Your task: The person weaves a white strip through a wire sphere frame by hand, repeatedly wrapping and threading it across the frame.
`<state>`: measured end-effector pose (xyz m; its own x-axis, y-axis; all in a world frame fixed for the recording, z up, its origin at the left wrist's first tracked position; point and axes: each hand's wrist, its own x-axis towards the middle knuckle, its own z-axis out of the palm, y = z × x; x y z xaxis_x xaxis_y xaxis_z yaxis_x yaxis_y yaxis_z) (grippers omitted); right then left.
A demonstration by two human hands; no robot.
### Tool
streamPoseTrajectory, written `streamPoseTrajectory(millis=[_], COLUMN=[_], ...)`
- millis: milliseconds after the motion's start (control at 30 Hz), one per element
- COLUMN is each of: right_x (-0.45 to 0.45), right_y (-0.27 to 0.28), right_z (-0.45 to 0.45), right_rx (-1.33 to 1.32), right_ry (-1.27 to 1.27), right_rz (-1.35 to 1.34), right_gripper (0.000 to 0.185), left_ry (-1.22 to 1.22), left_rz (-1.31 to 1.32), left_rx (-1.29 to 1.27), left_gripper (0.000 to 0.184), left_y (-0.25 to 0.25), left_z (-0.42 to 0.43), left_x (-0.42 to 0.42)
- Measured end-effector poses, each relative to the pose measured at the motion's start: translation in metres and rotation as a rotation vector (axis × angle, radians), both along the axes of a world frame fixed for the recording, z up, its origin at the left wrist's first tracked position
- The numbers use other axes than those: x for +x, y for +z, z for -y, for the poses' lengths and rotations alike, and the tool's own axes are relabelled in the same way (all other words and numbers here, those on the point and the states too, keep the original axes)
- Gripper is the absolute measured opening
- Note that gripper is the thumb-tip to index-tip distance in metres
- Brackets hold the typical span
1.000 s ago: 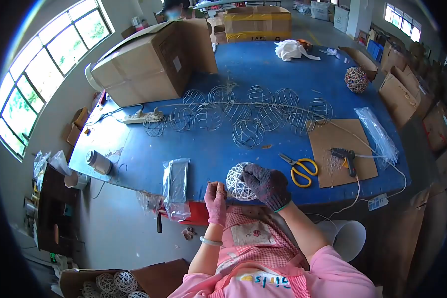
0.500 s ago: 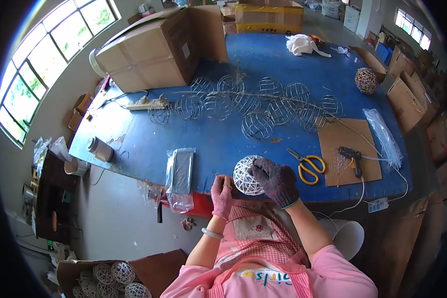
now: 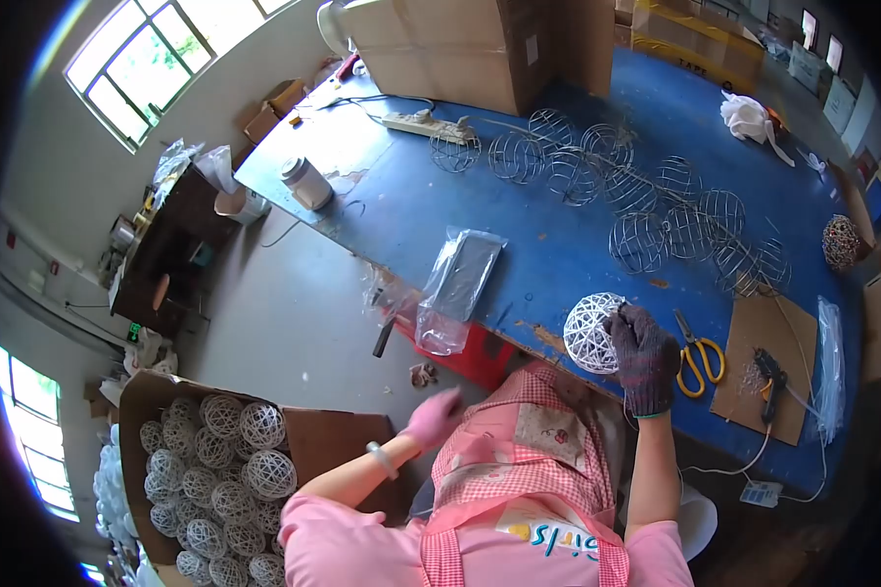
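Note:
A white woven ball (image 3: 593, 334) rests at the near edge of the blue table (image 3: 558, 254). My right hand (image 3: 644, 358), in a dark knit glove, grips its right side. My left hand (image 3: 435, 418), in a pink glove, is off the table, below the red item under the edge; it is blurred and its fingers are hard to make out. To the left, an open carton (image 3: 335, 440) holds several white woven balls (image 3: 269, 474). Yellow-handled scissors (image 3: 697, 358) lie right of my right hand, with a glue gun (image 3: 770, 382) on a cardboard sheet (image 3: 749, 333) beyond them.
Several wire-frame balls (image 3: 640, 242) lie across the table near a power strip (image 3: 429, 126). A plastic-wrapped packet (image 3: 463, 279), a jar (image 3: 306, 183), a multicoloured ball (image 3: 841, 243), a white cloth (image 3: 750, 118) and a large box (image 3: 440, 49) are also there. A clear plastic bundle (image 3: 830, 372) lies at right.
The view has swung left and down, showing more of the carton of balls. My left hand has left the white ball's side and moved down-left. My right hand remains on the ball.

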<state>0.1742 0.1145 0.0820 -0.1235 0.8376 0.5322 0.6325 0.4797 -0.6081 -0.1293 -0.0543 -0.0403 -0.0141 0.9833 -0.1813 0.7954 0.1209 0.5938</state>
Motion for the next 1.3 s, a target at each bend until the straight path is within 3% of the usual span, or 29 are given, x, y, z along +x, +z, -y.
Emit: streamPoseTrajectory(millis=[67,133,300,567,1000,1167,1300], right_x=[0.000,-0.002,-0.003,-0.004,-0.006,-0.004,-0.006], right_y=[0.002,0.003,0.012,0.017,0.014,-0.003,0.013], right_z=[-0.001,-0.001,0.001,-0.006,-0.007,-0.014,-0.015], right_rx=[0.002,0.003,-0.130,-0.105,-0.077,0.003,-0.037], right_ry=[-0.004,-0.003,-0.041,0.067,-0.008,-0.009,-0.017], right_rz=[-0.002,-0.004,0.011,0.013,0.073,0.108,0.151], right_gripper=[0.012,0.012,0.014,0.016,0.015,0.018,0.020], left_ry=[-0.199,-0.755,-0.840,-0.825,-0.988,-1.008,-1.051], left_rz=[-0.331,-0.550,-0.519,-0.259,-0.047,0.106,0.230], left_rx=[-0.384,-0.943,-0.892,-0.797,-0.638,-0.661,-0.728], left_gripper=[0.016,0.019,0.020,0.021,0.023,0.024,0.025], left_y=[-0.019,0.017,0.002,-0.031,-0.062,-0.064,-0.054], left_z=[0.070,0.127,0.104,0.135,0.081,0.116,0.152], left_x=[-0.027,-0.009,-0.030,-0.024,-0.078,-0.089,-0.105])
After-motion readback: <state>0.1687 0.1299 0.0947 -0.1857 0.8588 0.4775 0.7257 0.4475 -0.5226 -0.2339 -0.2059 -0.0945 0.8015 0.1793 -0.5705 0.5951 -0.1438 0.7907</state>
